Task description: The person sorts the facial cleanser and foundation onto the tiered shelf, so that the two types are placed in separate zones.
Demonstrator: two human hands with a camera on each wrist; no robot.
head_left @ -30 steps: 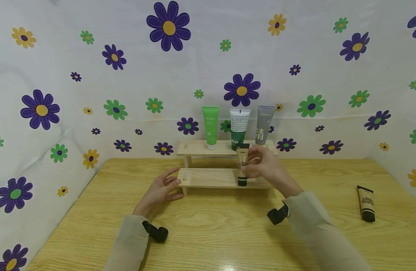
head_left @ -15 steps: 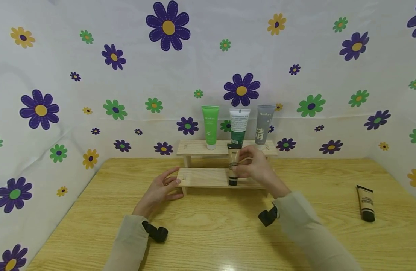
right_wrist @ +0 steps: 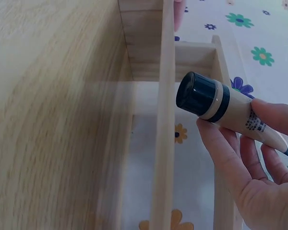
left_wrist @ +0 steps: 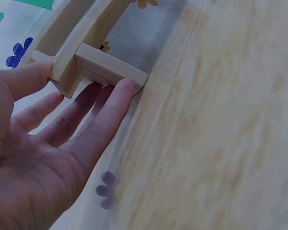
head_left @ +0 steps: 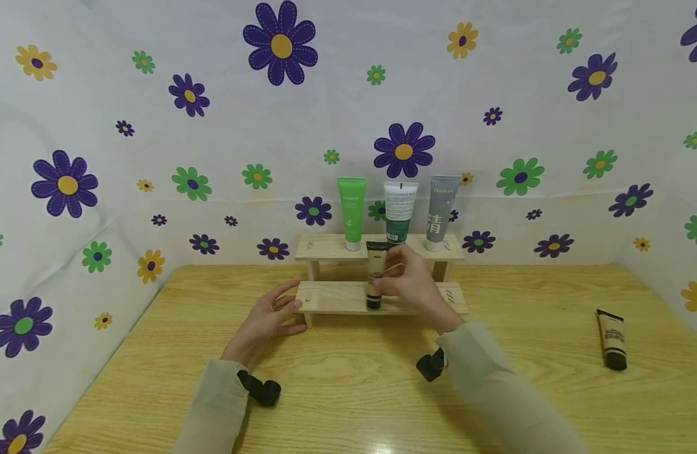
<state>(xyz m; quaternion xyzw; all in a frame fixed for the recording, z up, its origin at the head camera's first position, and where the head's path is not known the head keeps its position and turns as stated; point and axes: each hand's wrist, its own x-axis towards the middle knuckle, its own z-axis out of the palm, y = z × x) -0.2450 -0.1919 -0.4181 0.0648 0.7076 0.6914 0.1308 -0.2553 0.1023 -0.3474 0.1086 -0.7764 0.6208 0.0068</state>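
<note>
The lower shelf [head_left: 337,297] lies bare between the left hand [head_left: 267,321] at its left end and the beige tube [head_left: 374,275] that the right hand [head_left: 408,285] holds cap-down on it, and bare again right of that hand to the shelf's right end. The upper shelf [head_left: 326,247] is taken in its middle by the green tube [head_left: 351,212], the white tube [head_left: 401,211] and the grey tube [head_left: 441,210], close together, with room left of the green one. On the table [head_left: 348,391], a second beige tube [head_left: 611,338] lies well to the right.

You see large white character 清 on grey tube [head_left: 442,211], faint small word above it, unreadable. Green tube [head_left: 351,211] and white-green tube [head_left: 400,211]: print too small to read.
</note>
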